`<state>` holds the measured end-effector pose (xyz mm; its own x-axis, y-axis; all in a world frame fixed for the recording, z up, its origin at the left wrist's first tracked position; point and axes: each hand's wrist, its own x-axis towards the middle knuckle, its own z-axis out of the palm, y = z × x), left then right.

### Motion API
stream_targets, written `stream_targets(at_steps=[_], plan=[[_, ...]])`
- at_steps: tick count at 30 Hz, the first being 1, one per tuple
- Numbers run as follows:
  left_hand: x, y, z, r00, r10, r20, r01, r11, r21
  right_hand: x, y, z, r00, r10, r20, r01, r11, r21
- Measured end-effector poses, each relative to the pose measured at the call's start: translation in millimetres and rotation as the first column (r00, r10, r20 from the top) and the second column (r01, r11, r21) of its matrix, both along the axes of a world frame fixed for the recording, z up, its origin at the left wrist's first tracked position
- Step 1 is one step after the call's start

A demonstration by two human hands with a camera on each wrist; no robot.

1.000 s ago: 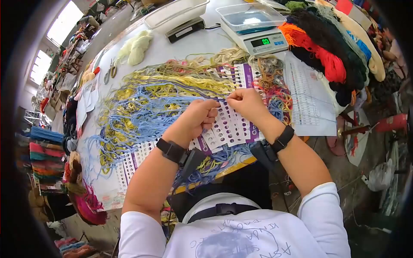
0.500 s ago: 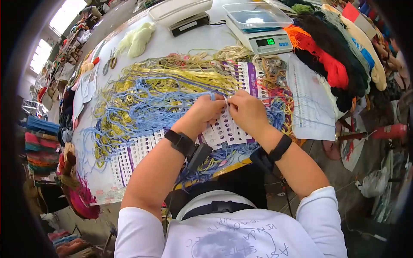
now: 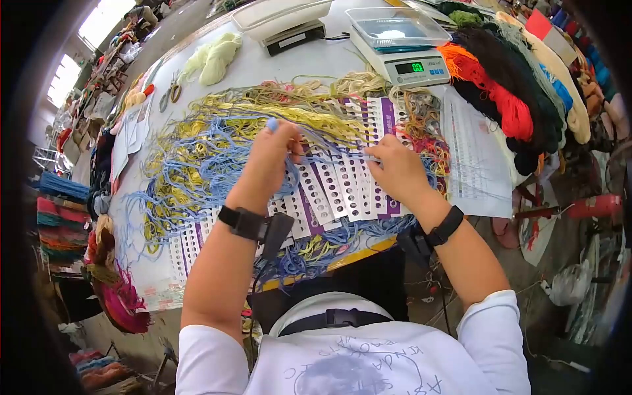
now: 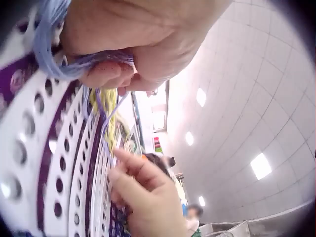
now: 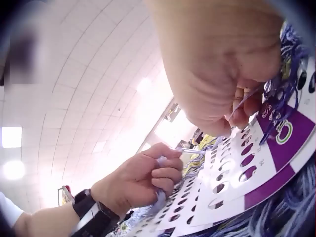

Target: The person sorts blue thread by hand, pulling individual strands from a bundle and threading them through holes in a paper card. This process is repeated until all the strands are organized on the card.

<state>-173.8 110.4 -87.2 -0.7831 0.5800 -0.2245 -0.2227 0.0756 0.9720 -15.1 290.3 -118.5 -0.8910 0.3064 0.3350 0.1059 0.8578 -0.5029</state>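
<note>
My left hand (image 3: 268,158) grips a skein of light blue thread (image 4: 52,47), which passes through the curled fingers, with a bit of blue showing at a fingertip in the head view. To the right, my right hand (image 3: 399,170) pinches a thin lilac-blue strand (image 5: 245,100) between thumb and finger. Thin strands stretch between the two hands. Below them lie overlapping white and purple cards (image 3: 337,191) with rows of punched holes, threads fastened along their top. Yellow threads (image 3: 316,122) spread over the table behind the hands.
A digital scale (image 3: 415,69) with a clear plastic tray (image 3: 401,29) stands at the back. Scissors (image 3: 170,92) and a pale yellow skein (image 3: 214,59) lie back left. Printed sheets (image 3: 477,158) and coloured yarn hanks (image 3: 517,112) line the right side.
Both hands were close together over the cards. The left hand has moved away to the left with the blue thread, and the right hand slightly right, so a gap now shows between them.
</note>
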Motion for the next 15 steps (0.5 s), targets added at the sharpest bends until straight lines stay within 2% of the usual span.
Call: stream_targets(at_steps=[2,3,5,6,8,9,11,12,14,15], plan=[[-5.4,-7.2,5.9,0.984,0.036,0.176,-0.085,0.957,0.278,-1.9,-1.8,5.3,0.995,-0.019,0.098,0.011,0.997,0.082],[-4.6,-8.7,7.9,0.984,0.038,0.175,-0.086,0.957,0.276,-3.4,-2.2,3.8,0.995,-0.017,0.097,0.009,0.997,0.08],[1.0,-8.8,10.5,0.929,-0.064,0.363,-0.125,0.872,0.473,-5.9,-0.4,-0.8,0.999,0.04,-0.026,-0.033,0.97,0.239],[3.2,-6.5,8.3,0.929,-0.068,0.363,-0.121,0.873,0.473,-7.8,0.7,-1.1,0.999,0.035,-0.027,-0.028,0.971,0.239],[9.5,2.8,6.1,0.87,-0.221,0.441,-0.05,0.85,0.524,-13.4,1.5,0.5,0.979,0.115,-0.168,-0.05,0.936,0.349],[14.0,8.5,5.8,0.87,-0.226,0.439,-0.045,0.849,0.527,-14.4,1.0,3.3,0.979,0.111,-0.17,-0.044,0.935,0.352],[30.0,21.3,12.0,0.936,-0.288,0.202,0.22,0.927,0.303,-15.9,-2.5,13.4,0.992,0.047,-0.12,-0.049,0.999,-0.006],[34.4,28.2,8.1,0.936,-0.288,0.204,0.219,0.927,0.303,-16.2,-4.5,17.9,0.992,0.047,-0.118,-0.048,0.999,-0.006],[38.4,40.5,-4.7,0.939,-0.337,0.07,0.333,0.941,0.058,-15.7,-6.1,25.0,0.999,0.046,0.009,-0.04,0.947,-0.319],[37.2,43.0,-9.6,0.937,-0.343,0.07,0.339,0.939,0.06,-16.3,-5.2,23.9,0.999,0.039,0.01,-0.034,0.948,-0.317]])
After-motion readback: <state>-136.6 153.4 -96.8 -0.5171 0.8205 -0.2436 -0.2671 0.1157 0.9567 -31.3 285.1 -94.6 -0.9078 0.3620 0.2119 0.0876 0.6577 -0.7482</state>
